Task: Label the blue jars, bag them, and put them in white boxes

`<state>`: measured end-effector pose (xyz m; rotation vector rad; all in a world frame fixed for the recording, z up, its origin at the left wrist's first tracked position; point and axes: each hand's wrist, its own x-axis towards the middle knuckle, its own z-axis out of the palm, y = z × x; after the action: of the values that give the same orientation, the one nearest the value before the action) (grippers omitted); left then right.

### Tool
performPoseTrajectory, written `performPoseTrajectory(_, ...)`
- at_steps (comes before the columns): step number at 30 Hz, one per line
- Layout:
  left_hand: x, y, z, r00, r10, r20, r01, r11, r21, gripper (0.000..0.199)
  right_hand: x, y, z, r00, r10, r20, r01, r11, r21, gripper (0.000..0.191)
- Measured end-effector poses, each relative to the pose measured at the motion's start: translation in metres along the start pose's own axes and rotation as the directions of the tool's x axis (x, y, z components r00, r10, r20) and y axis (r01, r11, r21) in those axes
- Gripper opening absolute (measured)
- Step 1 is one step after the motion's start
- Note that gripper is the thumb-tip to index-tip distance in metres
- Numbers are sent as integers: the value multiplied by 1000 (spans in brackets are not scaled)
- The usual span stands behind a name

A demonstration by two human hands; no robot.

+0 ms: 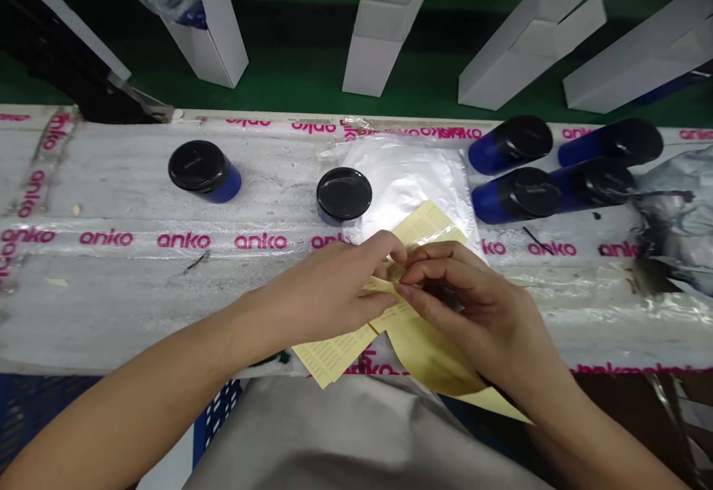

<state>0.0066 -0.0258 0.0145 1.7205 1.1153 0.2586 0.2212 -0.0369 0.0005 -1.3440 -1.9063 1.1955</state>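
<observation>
Yellow printed paper sheets are held between my two hands, close to the table's front edge. My left hand is closed on the sheets, thumb below and forefinger curled over. My right hand pinches at the same paper, its fingertips almost meeting the left ones. Part of the paper curls down under the right palm and hangs past the edge. Exactly what the fingertips grip is hidden. Just beyond the hands are a stack of clear plastic bags and a round black lid.
A blue bottle with black lid stands at left. Several similar bottles are grouped at right, beside crumpled grey plastic. White boxes stand on the green surface behind the taped table.
</observation>
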Motion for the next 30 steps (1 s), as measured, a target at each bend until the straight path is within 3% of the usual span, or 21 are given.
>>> performPoseTrajectory(6, 3, -1, 7, 998, -29, -58, 25, 998, -62, 23, -3, 0, 3, 1000, 19, -22, -19, 1000, -10, 7)
performPoseTrajectory(11, 3, 0, 10, 995, -33, -93, 31, 999, -26, 29, -2, -3, 5, 985, 166, -44, -152, 961, 233, 7)
performPoseTrajectory(15, 2, -1, 11, 994, -35, -107, 32, 999, -27, 32, 2, -8, 3, 969, 232, -84, -196, 931, 307, 7)
performPoseTrajectory(18, 3, -1, 13, 994, -21, -104, 22, 1000, 1, 32, 2, -10, -1, 968, 213, -129, -162, 932, 324, 4)
performPoseTrajectory(22, -2, 1, 11, 995, 68, -77, -54, 984, 173, 25, 4, -11, -9, 939, 171, -297, -69, 943, 325, 12)
performPoseTrajectory(25, -12, 7, -2, 994, 96, -58, -78, 963, 257, 28, 10, -12, -13, 945, 135, -298, -38, 950, 311, 14)
performPoseTrajectory(27, -19, 9, -15, 990, 90, -109, -60, 965, 255, 21, 16, -12, -16, 960, 87, -266, -2, 952, 307, 14)
performPoseTrajectory(29, -24, 7, -30, 966, 68, -251, -8, 972, 234, 4, 22, -13, -18, 969, 55, -242, 20, 954, 298, 14)
performPoseTrajectory(30, -24, 4, -37, 936, 57, -347, 22, 976, 218, 10, 26, -14, -20, 971, 53, -232, 19, 955, 297, 13)
